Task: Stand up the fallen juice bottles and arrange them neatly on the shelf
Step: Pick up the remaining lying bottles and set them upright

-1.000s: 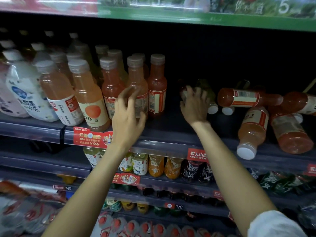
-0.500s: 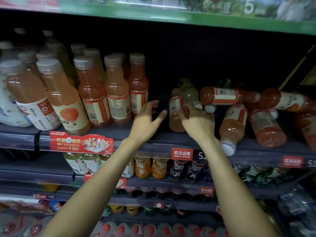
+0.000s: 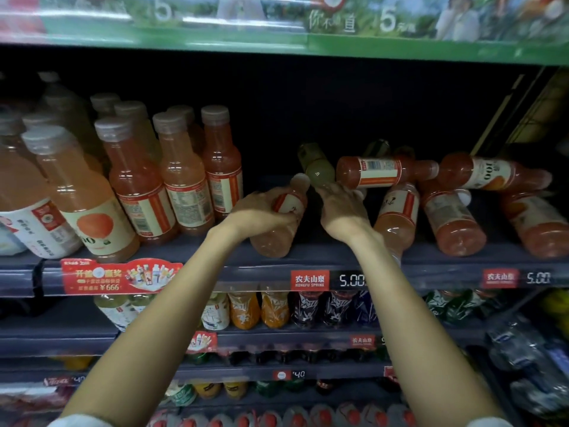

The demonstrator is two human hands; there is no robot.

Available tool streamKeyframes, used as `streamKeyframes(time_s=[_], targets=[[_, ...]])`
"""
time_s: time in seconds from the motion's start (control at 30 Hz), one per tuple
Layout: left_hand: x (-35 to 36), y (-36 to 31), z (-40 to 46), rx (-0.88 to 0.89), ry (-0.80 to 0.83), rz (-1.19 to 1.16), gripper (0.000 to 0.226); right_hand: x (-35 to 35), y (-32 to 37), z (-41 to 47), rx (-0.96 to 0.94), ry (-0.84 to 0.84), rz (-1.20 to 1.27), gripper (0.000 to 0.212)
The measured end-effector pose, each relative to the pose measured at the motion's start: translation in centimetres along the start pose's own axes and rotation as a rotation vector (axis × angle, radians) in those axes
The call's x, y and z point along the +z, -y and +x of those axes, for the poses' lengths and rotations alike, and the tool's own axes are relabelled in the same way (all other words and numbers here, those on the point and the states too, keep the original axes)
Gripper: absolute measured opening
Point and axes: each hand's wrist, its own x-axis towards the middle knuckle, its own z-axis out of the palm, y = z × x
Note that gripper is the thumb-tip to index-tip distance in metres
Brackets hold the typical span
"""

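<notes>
A: Shelf [image 3: 308, 257], dark, juice tier. Stock?

B: Upright bottles [image 3: 181, 177] at nine o'clock; fallen bottles [image 3: 449, 220] heaped at three o'clock.

A: Hands?

B: Left hand [image 3: 261, 214] clasps a pale orange bottle [image 3: 277, 238] lying at centre, cap toward the back. Right hand [image 3: 341, 211] sits at a green bottle [image 3: 317, 171]; grip unclear.

A: Step?

B: Likely righting the first. Next: tip it upright, seat it beside the standing row.
</notes>
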Motion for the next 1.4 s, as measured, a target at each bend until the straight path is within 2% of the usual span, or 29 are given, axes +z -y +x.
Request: streamKeyframes(time_s=[0.07,0.17,0.3,0.53,0.7,0.8,0.9,1.0,1.13,1.27,1.4], targets=[[-0.5,0.1,-0.4,0.001,0.0,0.176,0.063,0.2,0.3,0.1,0.022,-0.015,-0.022,0.054],[0.1,-0.7,0.0,-0.002,-0.115,0.446,0.07,-0.2,0.9,0.5,0.051,-0.035,-0.067,0.05],[1.7,-0.9,0.1,-0.044,-0.203,0.548,0.081,-0.2,1.0,0.6,0.07,0.001,-0.085,0.052],[2.1,1.8,-1.5,0.134,-0.495,0.352,0.069,-0.2,0.7,-0.4,0.022,-0.082,-0.125,0.046],[2.1,3.6,-2.9,0.229,-0.678,-0.038,0.079,0.1,1.2,-1.4,0.049,-0.17,-0.17,0.043],[2.5,4.7,-3.8,0.27,-0.743,-0.248,0.082,0.0,2.2,-2.0,0.054,-0.16,-0.265,0.038],[2.3,5.6,-4.4,0.281,-0.759,-0.289,0.086,-0.3,3.2,-2.5,0.02,-0.173,-0.254,0.036],[2.0,6.2,-4.8,0.296,-0.733,-0.276,0.084,-0.2,3.9,-2.5,-0.062,-0.194,-0.096,0.039],[1.7,6.7,-5.2,0.328,-0.739,-0.197,0.083,0.2,5.9,-2.8,-0.264,-0.155,0.493,0.04],[1.8,6.9,-5.3,0.351,-0.755,-0.27,0.08,0.4,7.9,-3.2,-0.299,-0.015,0.91,0.051],[1.8,6.8,-5.9,0.278,-0.86,-0.248,0.081,0.9,9.4,-2.8,-0.319,-0.041,0.976,0.06]])
